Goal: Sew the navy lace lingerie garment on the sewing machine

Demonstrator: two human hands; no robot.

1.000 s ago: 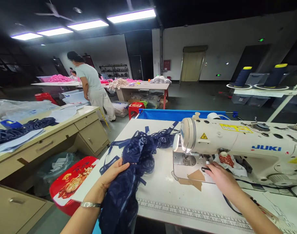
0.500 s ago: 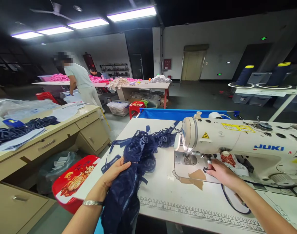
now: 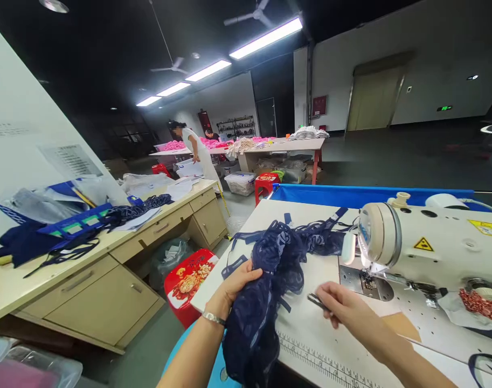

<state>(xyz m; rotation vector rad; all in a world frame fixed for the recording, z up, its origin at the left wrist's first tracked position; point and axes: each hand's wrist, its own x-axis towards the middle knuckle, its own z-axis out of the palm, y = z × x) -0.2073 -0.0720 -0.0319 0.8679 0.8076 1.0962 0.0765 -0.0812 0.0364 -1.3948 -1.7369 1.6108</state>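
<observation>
My left hand [image 3: 238,281] is closed round a bundle of navy lace bras [image 3: 251,315], which hangs over the front edge of the sewing table [image 3: 310,328]. More of the same navy pieces and straps trail away towards the sewing machine [image 3: 427,237]. Over the table, between bundle and machine, my right hand [image 3: 345,307] pinches small dark thread snips [image 3: 316,299], their tips pointing at the bras without touching them. The needle plate [image 3: 359,281] lies just beyond that hand. A brown paper piece [image 3: 401,326] is partly covered by my right forearm.
A red stool [image 3: 189,275] stands left of the sewing table. Further left, a desk [image 3: 149,237] holds navy straps and papers. Red beads or scraps [image 3: 478,307] sit by the machine. Behind runs a blue cloth trough [image 3: 310,195]; a person [image 3: 197,151] stands at a far table.
My right hand has left the spot beside the machine's needle area and come left towards the bras, now showing snips. The left hand keeps its grip. My view has turned left.
</observation>
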